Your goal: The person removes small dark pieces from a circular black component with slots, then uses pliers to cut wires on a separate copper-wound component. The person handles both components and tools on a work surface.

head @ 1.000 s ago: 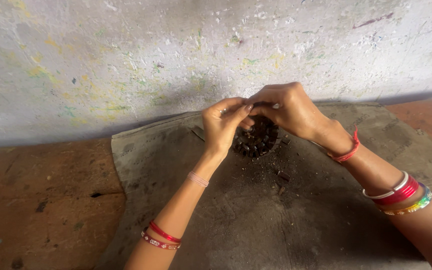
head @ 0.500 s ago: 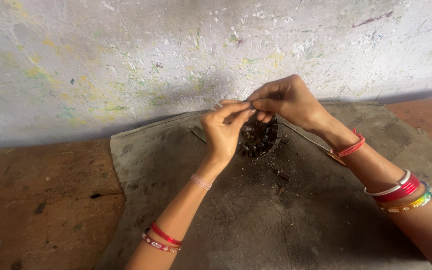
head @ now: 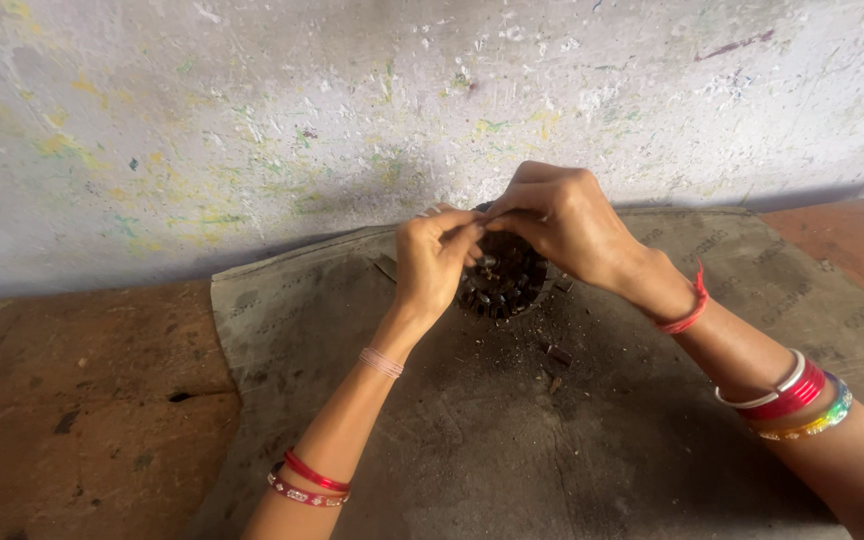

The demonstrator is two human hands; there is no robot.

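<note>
My left hand (head: 434, 262) and my right hand (head: 562, 220) meet fingertip to fingertip just above a small round black holder (head: 505, 280) packed with several little dark pieces. Both hands pinch a small pale thing (head: 435, 211) between their fingertips; it is too small to tell what it is. The holder stands on a grey mat (head: 472, 440) close to the wall, partly hidden behind my fingers. I wear red and pink bangles on the left forearm, and a red thread and coloured bangles on the right.
A stained whitewashed wall (head: 252, 120) rises right behind the holder. A few loose dark bits (head: 556, 358) lie on the mat near it. Reddish floor (head: 72, 400) lies to the left of the mat, with a small hole (head: 179, 397), and more at the far right (head: 852, 240).
Both hands have stayed pinched together over the holder, lifting a little and shifting slightly left. The holder has not moved.
</note>
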